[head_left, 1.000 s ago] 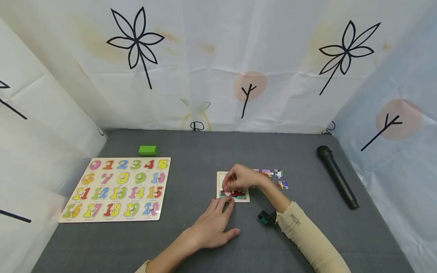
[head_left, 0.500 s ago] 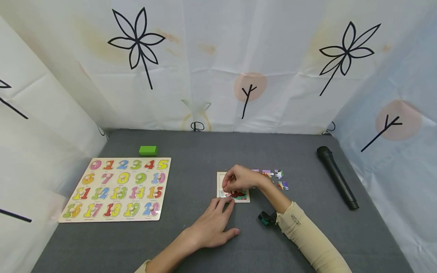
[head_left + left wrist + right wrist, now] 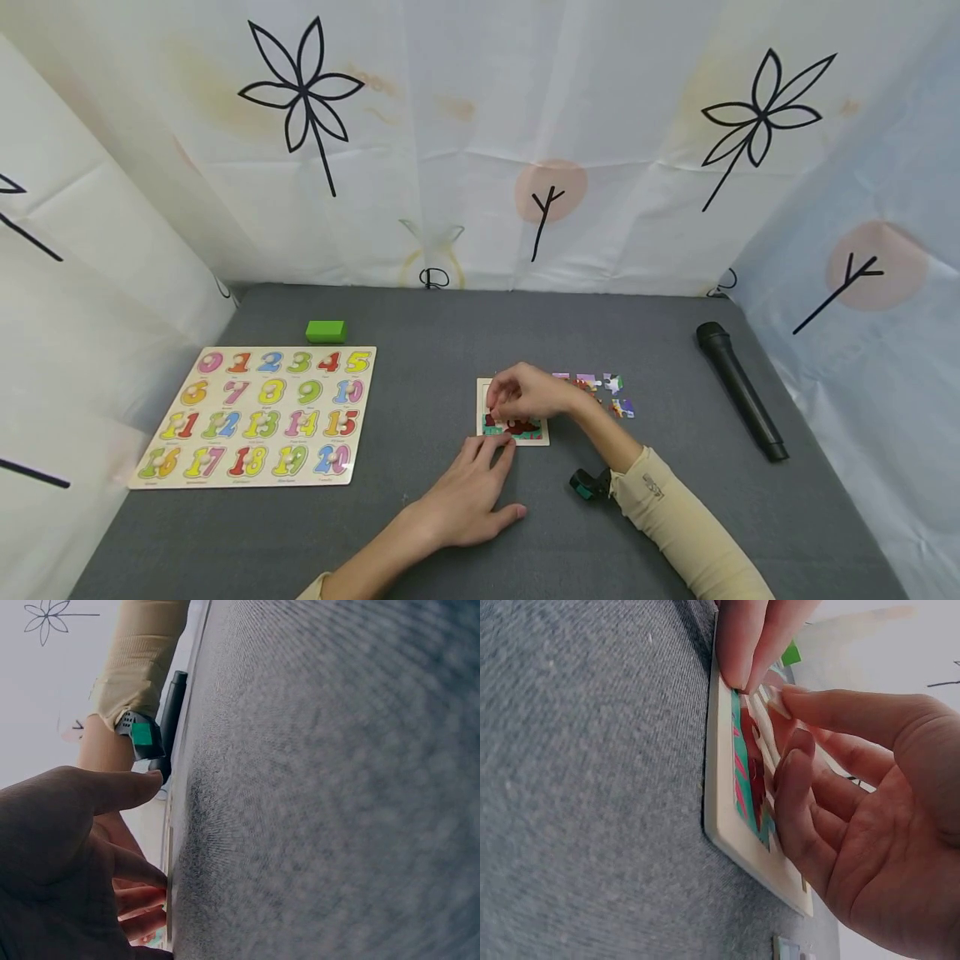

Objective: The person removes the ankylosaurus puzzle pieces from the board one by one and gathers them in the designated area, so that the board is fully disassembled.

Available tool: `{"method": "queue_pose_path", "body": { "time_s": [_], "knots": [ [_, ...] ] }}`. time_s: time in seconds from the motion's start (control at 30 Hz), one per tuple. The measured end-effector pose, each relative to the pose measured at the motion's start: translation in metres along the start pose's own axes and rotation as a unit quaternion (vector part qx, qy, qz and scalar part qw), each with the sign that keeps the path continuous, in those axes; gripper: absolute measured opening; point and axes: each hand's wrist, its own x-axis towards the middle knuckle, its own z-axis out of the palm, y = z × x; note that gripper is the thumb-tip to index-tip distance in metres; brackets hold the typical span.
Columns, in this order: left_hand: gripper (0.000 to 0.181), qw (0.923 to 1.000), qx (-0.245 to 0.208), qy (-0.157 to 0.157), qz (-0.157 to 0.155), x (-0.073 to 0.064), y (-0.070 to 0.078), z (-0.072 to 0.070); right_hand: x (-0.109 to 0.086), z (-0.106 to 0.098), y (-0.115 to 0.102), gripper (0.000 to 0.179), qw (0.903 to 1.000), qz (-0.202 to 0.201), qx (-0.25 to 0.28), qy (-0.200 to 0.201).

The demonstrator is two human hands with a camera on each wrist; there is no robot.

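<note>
A small jigsaw puzzle in a pale wooden tray (image 3: pixel 544 440) lies on the grey table; red and teal pieces (image 3: pixel 742 765) fill its near side. My right hand (image 3: pixel 528 392) is over the tray, its thumb and fingers pinching a puzzle piece (image 3: pixel 778 705) just above or against the others; its fit is mostly hidden by the fingers. My left hand (image 3: pixel 468 492) lies nearly flat, fingers stretched out and fingertips touching the tray's near edge. Loose puzzle pieces (image 3: pixel 612 383) lie right of the tray, partly behind my right hand.
A number board (image 3: pixel 251 417) lies at the left, a green block (image 3: pixel 326 332) behind it. A black microphone (image 3: pixel 741 392) lies at the right. A dark wrist camera (image 3: pixel 588 484) sits at my right cuff. White printed cloth walls (image 3: pixel 480 125) enclose the back and sides.
My right fingers have shifted slightly over the tray, and more of the red and teal picture shows at its near left. The left hand has stayed in place.
</note>
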Motion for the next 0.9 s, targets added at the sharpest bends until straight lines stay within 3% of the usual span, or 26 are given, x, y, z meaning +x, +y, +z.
{"method": "queue_pose_path", "body": {
  "time_s": [0.27, 0.63, 0.9],
  "knots": [
    [0.079, 0.9999, -0.01, -0.007, -0.004, 0.002, -0.004, -0.004, -0.008, -0.003, 0.011, 0.015, 0.9977, 0.003, 0.058, 0.034],
    [0.069, 0.9991, -0.032, 0.024, 0.011, 0.007, -0.021, -0.004, -0.039, -0.011, 0.011, 0.013, 0.9943, 0.019, 0.042, 0.096],
    [0.067, 0.9976, -0.064, 0.02, 0.015, 0.011, -0.028, -0.005, -0.073, -0.021, 0.019, 0.016, 0.9913, 0.032, 0.037, 0.123]
  ]
}}
